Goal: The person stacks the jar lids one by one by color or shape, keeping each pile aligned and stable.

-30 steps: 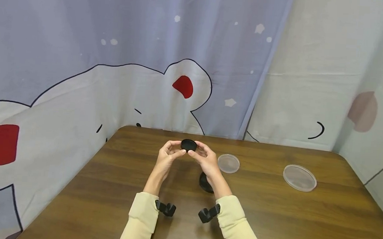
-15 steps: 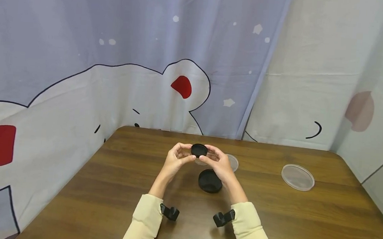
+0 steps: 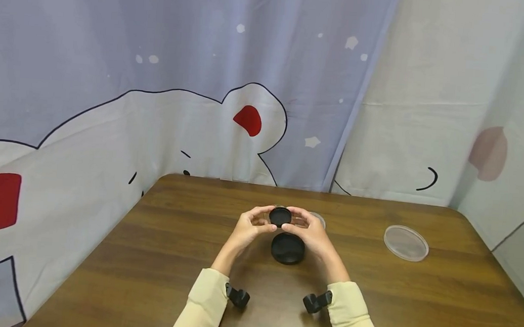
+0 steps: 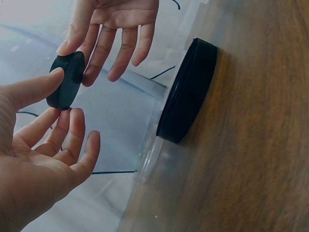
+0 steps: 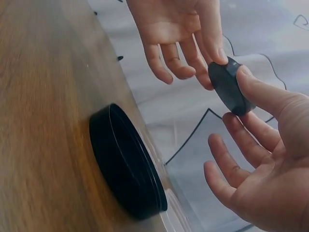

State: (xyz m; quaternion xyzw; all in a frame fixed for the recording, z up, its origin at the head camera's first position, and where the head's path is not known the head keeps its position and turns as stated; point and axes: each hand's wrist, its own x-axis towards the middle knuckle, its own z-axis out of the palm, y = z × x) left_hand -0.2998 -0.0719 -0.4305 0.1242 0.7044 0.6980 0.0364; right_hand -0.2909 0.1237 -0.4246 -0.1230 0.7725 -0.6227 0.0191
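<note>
A small shallow black round dish is held up between both hands, above the table. My left hand pinches its left edge with thumb and fingertips. On the other side my right hand pinches the edge the same way, and in the right wrist view thumb and fingers hold the dish on edge. Below and a little nearer me, a larger black round dish lies on the table; its raised rim shows in the left wrist view, where the dish stands apart from the hands.
A clear round lid lies behind my right hand, mostly hidden by it. Farther right on the wooden table rests a larger clear round lid. A patterned curtain hangs along the back and left.
Both hands have moved right and slightly toward me, carrying the small black dish. The larger black dish, partly covered by the right hand before, now shows whole. The clear lid behind is more covered.
</note>
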